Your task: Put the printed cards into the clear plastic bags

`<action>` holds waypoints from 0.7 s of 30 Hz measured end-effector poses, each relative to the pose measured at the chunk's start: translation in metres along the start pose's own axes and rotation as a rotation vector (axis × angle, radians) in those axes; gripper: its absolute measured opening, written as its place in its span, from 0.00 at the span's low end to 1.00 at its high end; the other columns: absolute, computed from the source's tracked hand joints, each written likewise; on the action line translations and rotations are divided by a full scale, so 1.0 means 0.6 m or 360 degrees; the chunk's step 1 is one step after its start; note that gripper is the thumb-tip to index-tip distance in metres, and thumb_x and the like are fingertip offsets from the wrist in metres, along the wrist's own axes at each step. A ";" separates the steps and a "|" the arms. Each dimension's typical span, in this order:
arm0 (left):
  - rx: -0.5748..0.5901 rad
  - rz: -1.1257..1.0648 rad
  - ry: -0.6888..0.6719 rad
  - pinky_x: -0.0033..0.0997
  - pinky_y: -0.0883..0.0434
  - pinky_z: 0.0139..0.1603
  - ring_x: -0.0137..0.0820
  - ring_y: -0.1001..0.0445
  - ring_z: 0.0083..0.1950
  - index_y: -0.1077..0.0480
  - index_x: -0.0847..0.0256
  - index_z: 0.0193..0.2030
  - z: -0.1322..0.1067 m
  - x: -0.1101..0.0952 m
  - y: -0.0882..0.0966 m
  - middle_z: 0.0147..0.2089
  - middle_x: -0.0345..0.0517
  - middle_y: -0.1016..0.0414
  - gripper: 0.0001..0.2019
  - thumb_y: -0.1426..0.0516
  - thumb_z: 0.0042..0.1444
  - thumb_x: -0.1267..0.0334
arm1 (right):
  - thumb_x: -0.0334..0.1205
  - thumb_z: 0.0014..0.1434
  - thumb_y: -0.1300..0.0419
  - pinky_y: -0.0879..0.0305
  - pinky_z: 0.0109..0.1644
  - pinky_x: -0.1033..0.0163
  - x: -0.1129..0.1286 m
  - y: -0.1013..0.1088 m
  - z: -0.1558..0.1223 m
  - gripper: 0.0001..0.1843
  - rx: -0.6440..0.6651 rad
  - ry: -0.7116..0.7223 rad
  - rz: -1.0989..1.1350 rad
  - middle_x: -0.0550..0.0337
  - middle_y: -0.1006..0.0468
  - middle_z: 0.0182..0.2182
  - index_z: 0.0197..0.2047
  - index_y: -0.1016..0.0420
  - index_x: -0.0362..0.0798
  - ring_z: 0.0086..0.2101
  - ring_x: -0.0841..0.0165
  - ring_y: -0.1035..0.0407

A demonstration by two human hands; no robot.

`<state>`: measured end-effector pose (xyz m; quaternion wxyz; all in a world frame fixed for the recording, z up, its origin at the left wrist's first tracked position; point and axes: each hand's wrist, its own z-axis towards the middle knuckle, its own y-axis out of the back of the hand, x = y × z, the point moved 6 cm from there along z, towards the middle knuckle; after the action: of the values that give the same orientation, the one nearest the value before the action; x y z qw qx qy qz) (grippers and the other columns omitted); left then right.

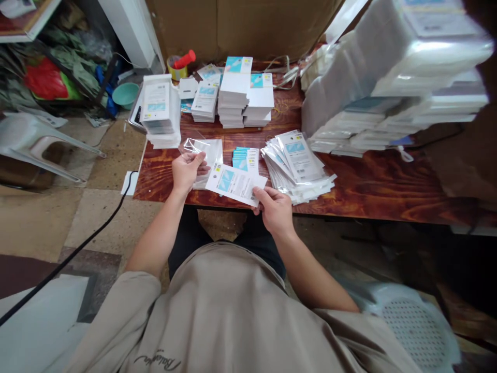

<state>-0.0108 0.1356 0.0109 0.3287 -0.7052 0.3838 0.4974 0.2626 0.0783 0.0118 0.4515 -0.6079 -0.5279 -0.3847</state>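
A person's two bare hands work apart from each other at the front edge of a glossy, reddish-brown wooden table [380,191]. The right hand [275,208] pinches the lower right corner of a white printed card [235,184] with a blue picture, holding it tilted above the table edge. The left hand [189,169] has thumb and fingers closed on a clear plastic sleeve [213,151], to the left of the card. Just beyond the card lies a small fan of blue-and-white cards [246,158]. To its right is a loose, overlapping pile of sleeved cards [301,161]. Farther back stand a tall plastic-wrapped card stack [157,110] at left and several white card stacks [234,99] in the middle. Behind them sits a yellow tape roll [177,71]. At right, large bundles in clear plastic [349,83] rise high. On the floor at left stands a white plastic stool [34,137].
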 end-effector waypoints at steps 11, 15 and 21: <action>0.0002 -0.0199 -0.0042 0.29 0.25 0.30 0.31 0.20 0.29 0.30 0.60 0.35 -0.028 0.015 -0.016 0.30 0.43 0.20 0.22 0.25 0.48 0.52 | 0.58 0.57 0.29 0.36 0.18 0.68 -0.007 -0.039 0.019 0.22 -0.0107 0.0099 0.0023 0.66 0.27 0.17 0.29 0.22 0.47 0.15 0.73 0.34; 0.0062 -0.0266 -0.0126 0.33 0.21 0.37 0.33 0.19 0.33 0.26 0.62 0.37 -0.034 0.013 -0.022 0.34 0.45 0.18 0.25 0.23 0.41 0.49 | 0.61 0.56 0.29 0.26 0.24 0.63 -0.022 -0.065 0.015 0.23 -0.0172 0.0125 0.0134 0.63 0.22 0.21 0.34 0.18 0.47 0.19 0.69 0.28; 0.0169 -0.0387 0.0044 0.35 0.20 0.43 0.36 0.17 0.39 0.23 0.63 0.39 -0.045 -0.003 -0.016 0.39 0.46 0.16 0.26 0.20 0.36 0.54 | 0.64 0.50 0.27 0.30 0.27 0.62 -0.034 -0.103 0.020 0.26 0.0549 0.0048 -0.0102 0.60 0.22 0.23 0.28 0.20 0.47 0.23 0.68 0.29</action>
<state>0.0092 0.1175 0.0213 0.4182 -0.7348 0.3258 0.4231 0.1984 0.0856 -0.0024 0.5445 -0.4983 -0.5983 -0.3117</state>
